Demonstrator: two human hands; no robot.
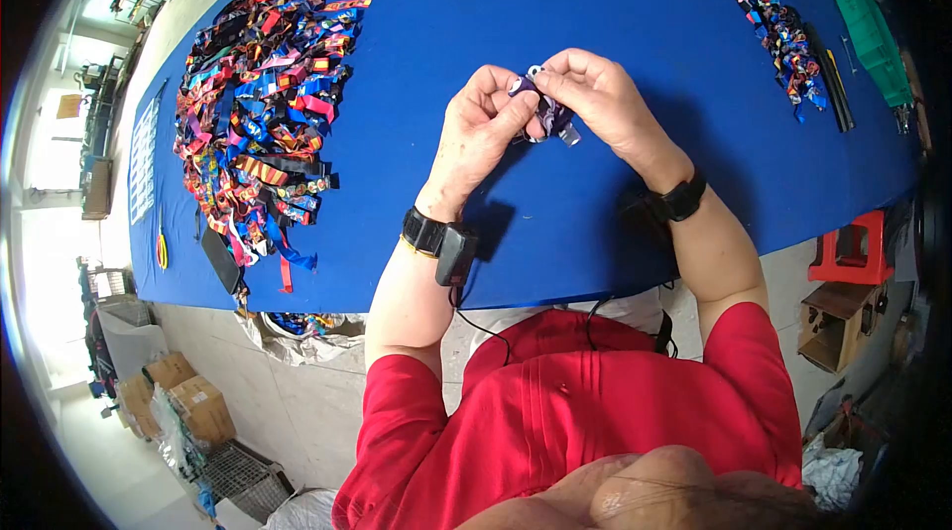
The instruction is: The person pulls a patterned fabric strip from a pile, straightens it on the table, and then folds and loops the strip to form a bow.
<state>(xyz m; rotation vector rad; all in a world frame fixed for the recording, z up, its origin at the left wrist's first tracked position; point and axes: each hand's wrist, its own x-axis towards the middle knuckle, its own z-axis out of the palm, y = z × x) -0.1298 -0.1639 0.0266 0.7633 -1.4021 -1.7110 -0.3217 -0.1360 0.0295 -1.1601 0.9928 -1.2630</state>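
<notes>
Both hands meet over the middle of the blue table. My left hand point(484, 121) pinches a dark purple patterned strap point(557, 119), its thumb and forefinger closed on one part of it. From the other side, my right hand point(601, 102) grips the same strap near a small white round piece at the top. The strap is bunched up, and a small pale or clear end piece hangs out below the right fingers. My fingers hide much of the strap.
A large heap of colourful printed straps point(263, 123) covers the table's left side. A long row of similar straps point(764, 19) lies at right, near a green bin point(866, 29) and a black-and-yellow tool point(831, 79). Yellow-handled scissors point(162, 249) lie at the left edge.
</notes>
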